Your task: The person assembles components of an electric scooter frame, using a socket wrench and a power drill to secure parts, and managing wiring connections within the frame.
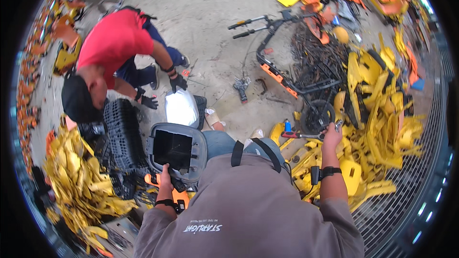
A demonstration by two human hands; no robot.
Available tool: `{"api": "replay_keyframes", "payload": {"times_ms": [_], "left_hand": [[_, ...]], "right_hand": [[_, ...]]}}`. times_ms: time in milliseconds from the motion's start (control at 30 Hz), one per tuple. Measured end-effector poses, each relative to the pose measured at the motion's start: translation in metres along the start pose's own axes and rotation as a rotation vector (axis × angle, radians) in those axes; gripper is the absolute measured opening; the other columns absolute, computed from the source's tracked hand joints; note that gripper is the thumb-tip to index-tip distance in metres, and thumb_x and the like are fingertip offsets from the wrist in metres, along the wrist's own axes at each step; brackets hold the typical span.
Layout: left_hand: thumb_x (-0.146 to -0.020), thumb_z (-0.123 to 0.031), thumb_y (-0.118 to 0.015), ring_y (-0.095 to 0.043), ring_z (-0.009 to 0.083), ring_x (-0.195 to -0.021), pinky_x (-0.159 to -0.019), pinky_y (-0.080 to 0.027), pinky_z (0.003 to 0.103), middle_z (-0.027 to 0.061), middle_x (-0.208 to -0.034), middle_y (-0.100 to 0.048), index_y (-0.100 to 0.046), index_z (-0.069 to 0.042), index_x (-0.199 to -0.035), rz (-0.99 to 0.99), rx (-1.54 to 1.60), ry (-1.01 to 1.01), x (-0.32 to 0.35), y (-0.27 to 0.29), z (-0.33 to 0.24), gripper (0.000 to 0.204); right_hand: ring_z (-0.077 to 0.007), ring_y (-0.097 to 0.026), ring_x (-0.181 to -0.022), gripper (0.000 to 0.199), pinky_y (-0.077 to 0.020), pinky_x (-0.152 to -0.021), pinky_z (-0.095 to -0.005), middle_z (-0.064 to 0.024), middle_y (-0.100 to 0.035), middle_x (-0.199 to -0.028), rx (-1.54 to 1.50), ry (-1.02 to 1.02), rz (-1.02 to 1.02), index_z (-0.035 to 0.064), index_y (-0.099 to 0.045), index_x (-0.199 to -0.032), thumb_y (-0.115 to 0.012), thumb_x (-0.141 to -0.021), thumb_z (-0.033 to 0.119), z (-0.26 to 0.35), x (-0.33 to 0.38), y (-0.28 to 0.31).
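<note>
A grey plastic box with a dark, open inside rests beside my left leg. My left hand is at its near rim, thumb up against the edge and the other fingers mostly hidden; it seems to grip the rim. Out to the right, my right hand is closed around a ratchet wrench with a red and black handle, its metal head showing above the fist. A small blue object appears just above the handle. Past the box lies a shiny white piece, under a co-worker's gloved hand.
A co-worker in a red shirt bends over black plastic crates at left. Yellow plastic panels heap up on both sides. A bare scooter frame lies ahead right, and a cordless power tool lies on the concrete floor.
</note>
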State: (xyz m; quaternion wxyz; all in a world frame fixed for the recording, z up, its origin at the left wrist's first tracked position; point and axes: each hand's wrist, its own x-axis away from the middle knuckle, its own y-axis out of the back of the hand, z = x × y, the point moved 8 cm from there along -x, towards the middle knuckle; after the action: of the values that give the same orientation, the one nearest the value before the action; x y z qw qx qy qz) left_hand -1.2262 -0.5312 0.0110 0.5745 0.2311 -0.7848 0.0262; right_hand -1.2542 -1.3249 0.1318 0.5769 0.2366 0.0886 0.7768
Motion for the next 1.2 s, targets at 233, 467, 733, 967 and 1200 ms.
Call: {"api": "replay_keyframes", "payload": {"times_ms": [233, 467, 733, 967, 1200], "left_hand": [[-0.081, -0.038, -0.072, -0.064, 0.0229, -0.078, -0.072, -0.055, 0.039, 0.0081, -0.094, -0.065, -0.061, 0.001, -0.114, 0.165, -0.254, -0.133, -0.010, -0.166, -0.022, 0.052], [-0.086, -0.044, -0.067, -0.068, 0.0265, -0.084, -0.079, -0.056, 0.042, 0.0107, -0.096, -0.069, -0.061, -0.007, -0.112, 0.434, -0.387, -0.216, 0.039, -0.333, -0.027, 0.045], [-0.084, -0.048, -0.068, -0.067, 0.0286, -0.086, -0.082, -0.055, 0.044, 0.0100, -0.096, -0.069, -0.061, -0.008, -0.114, 0.456, -0.468, -0.197, 0.101, -0.403, -0.064, 0.052], [-0.083, -0.043, -0.070, -0.067, 0.0265, -0.088, -0.085, -0.054, 0.043, 0.0087, -0.100, -0.069, -0.062, -0.008, -0.110, 0.375, -0.493, -0.200, 0.066, -0.393, -0.124, 0.045], [-0.086, -0.043, -0.065, -0.068, 0.0300, -0.095, -0.089, -0.055, 0.044, 0.0121, -0.106, -0.071, -0.064, -0.007, -0.113, 0.366, -0.470, -0.140, 0.041, -0.386, -0.146, 0.045]], "right_hand": [[-0.0160, -0.056, -0.052, 0.015, -0.0472, -0.052, -0.0311, -0.0056, -0.058, -0.077, -0.062, -0.063, -0.186, 0.0000, -0.057, -0.098, -0.060, -0.093, 0.014, -0.068, 0.005, 0.151], [-0.0176, -0.056, -0.055, 0.020, -0.0478, -0.053, -0.0320, -0.0063, -0.059, -0.077, -0.052, -0.239, -0.499, -0.0009, -0.059, -0.103, -0.058, -0.092, 0.016, -0.179, 0.044, 0.311], [-0.0255, -0.062, -0.070, 0.031, -0.0488, -0.068, -0.0372, -0.0132, -0.065, -0.083, 0.393, -0.395, -0.641, -0.0055, -0.062, -0.102, -0.060, -0.088, 0.022, -0.277, 0.131, 0.391], [-0.0254, -0.059, -0.066, 0.032, -0.0479, -0.065, -0.0383, -0.0138, -0.063, -0.079, 0.381, -0.474, -0.691, -0.0045, -0.064, -0.103, -0.058, -0.088, 0.023, -0.274, 0.198, 0.369], [-0.0174, -0.053, -0.050, 0.023, -0.0428, -0.049, -0.0321, -0.0063, -0.055, -0.065, 0.387, -0.423, -0.743, -0.0026, -0.058, -0.094, -0.056, -0.090, 0.020, -0.250, 0.207, 0.311]]}}
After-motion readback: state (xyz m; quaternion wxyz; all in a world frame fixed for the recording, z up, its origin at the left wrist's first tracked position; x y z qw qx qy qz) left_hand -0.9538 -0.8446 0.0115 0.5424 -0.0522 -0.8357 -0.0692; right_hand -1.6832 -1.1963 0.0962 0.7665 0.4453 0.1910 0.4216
